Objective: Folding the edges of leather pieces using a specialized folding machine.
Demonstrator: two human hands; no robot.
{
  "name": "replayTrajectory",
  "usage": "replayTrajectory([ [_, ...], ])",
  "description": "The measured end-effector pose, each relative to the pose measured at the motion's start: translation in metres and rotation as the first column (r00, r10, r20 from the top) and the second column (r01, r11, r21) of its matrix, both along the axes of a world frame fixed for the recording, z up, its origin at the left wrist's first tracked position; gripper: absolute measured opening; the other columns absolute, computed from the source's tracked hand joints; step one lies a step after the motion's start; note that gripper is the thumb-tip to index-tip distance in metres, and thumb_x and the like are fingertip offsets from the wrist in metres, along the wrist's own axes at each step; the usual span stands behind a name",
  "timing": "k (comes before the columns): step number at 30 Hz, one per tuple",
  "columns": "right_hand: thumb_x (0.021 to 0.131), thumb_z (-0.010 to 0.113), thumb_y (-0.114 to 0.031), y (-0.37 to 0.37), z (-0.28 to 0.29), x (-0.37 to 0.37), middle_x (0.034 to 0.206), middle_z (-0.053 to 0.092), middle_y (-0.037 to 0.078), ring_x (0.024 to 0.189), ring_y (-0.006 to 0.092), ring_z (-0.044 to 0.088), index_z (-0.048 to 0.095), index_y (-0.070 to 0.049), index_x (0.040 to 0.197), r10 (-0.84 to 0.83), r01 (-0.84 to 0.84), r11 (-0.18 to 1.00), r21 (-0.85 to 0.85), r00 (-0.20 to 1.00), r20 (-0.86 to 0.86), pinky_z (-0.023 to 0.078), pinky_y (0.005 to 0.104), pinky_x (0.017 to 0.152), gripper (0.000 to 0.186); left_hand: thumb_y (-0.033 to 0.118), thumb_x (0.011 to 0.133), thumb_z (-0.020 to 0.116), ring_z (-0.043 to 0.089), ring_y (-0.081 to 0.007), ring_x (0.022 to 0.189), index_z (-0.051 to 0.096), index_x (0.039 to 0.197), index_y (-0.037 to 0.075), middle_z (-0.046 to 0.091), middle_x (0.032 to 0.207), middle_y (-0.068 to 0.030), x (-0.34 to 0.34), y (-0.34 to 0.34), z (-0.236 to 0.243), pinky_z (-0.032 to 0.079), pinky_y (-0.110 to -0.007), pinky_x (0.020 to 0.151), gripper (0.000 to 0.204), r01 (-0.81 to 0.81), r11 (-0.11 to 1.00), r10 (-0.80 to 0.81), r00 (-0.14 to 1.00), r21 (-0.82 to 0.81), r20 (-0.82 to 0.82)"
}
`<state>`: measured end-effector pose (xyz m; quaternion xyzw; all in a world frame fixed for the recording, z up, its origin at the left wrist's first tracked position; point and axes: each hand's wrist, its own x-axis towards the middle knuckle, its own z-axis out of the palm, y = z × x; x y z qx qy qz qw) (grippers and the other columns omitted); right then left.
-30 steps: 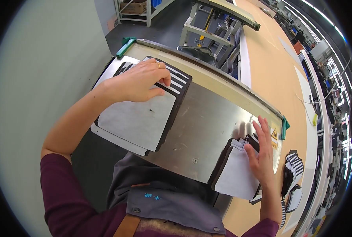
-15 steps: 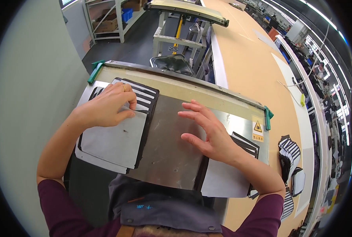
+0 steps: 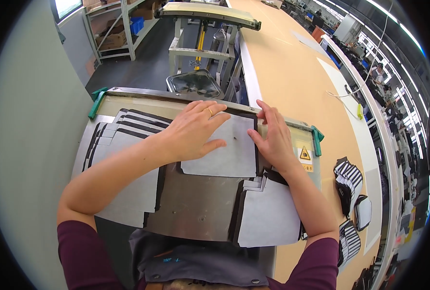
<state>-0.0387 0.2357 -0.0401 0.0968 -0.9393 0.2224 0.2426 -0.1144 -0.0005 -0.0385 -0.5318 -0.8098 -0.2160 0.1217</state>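
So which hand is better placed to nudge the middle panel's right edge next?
Probably the right hand: it is beside that edge of the white panel, while the left hand is over the panel's left side.

White panel [image 3: 239, 152]: edged in black, marked by one small dark spot
Panel pose: spread flat
Panel place: far middle of metal tabletop [image 3: 191, 208]

Blue bin [image 3: 136, 25] on pale shelf [image 3: 129, 43]
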Motion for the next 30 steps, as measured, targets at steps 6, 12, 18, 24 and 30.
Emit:
replayTrajectory([
  [6, 0.091, 0.067, -0.027, -0.007, -0.003, 0.017, 0.135, 0.053, 0.015, 0.124, 0.0330, 0.050, 0.054, -0.002, 0.134, 0.176, -0.205, 0.943, 0.263, 0.976, 0.131, 0.040, 0.0427, 0.105, 0.051, 0.050, 0.094, 0.058, 0.033, -0.0320, 0.144, 0.044, 0.143, 0.002, 0.039, 0.153, -0.0183, 0.010, -0.013, -0.009, 0.015, -0.051, 0.121, 0.070, -0.068, 0.973, 0.068, 0.998, -0.221, -0.005],
  [12, 0.097, 0.057, -0.039, -0.010, -0.002, 0.021, 0.151, 0.041, 0.015, 0.141, 0.0315, 0.037, 0.044, -0.004, 0.144, 0.085, -0.164, 0.946, 0.281, 0.959, 0.272, 0.027, 0.0482, 0.117, 0.061, 0.053, 0.094, 0.057, 0.032, -0.0297, 0.145, 0.041, 0.144, -0.001, 0.036, 0.155, -0.0187, 0.004, -0.015, -0.006, 0.009, -0.051, 0.122, 0.075, -0.091, 0.964, 0.092, 0.996, -0.250, -0.008],
  [18, 0.096, 0.057, -0.040, -0.011, -0.003, 0.020, 0.152, 0.039, 0.014, 0.143, 0.0316, 0.033, 0.042, -0.004, 0.146, 0.052, -0.140, 0.944, 0.300, 0.958, 0.283, 0.025, 0.0481, 0.118, 0.063, 0.052, 0.093, 0.058, 0.034, -0.0321, 0.141, 0.043, 0.142, -0.002, 0.041, 0.147, -0.0189, 0.007, -0.013, -0.012, 0.013, -0.050, 0.120, 0.075, -0.137, 0.967, 0.121, 0.989, -0.214, -0.090],
  [24, 0.093, 0.062, -0.038, -0.015, 0.005, 0.020, 0.137, 0.046, 0.015, 0.132, 0.0337, 0.040, 0.050, -0.001, 0.138, 0.043, -0.125, 0.929, 0.349, 0.972, 0.233, 0.033, 0.0456, 0.110, 0.060, 0.050, 0.090, 0.063, 0.040, -0.0324, 0.127, 0.048, 0.136, -0.004, 0.046, 0.132, -0.0178, 0.006, -0.012, -0.005, 0.025, -0.047, 0.112, 0.072, -0.129, 0.968, 0.113, 0.990, -0.215, -0.087],
  [30, 0.092, 0.064, -0.039, -0.017, 0.002, 0.021, 0.136, 0.046, 0.015, 0.130, 0.0342, 0.041, 0.051, 0.000, 0.136, 0.058, -0.138, 0.928, 0.345, 0.971, 0.234, 0.035, 0.0450, 0.109, 0.060, 0.041, 0.084, 0.072, 0.050, -0.0306, 0.111, 0.058, 0.112, -0.002, 0.055, 0.111, -0.0145, 0.009, -0.013, 0.001, 0.035, -0.043, 0.101, 0.054, -0.324, 0.938, 0.323, 0.946, -0.125, -0.029],
])
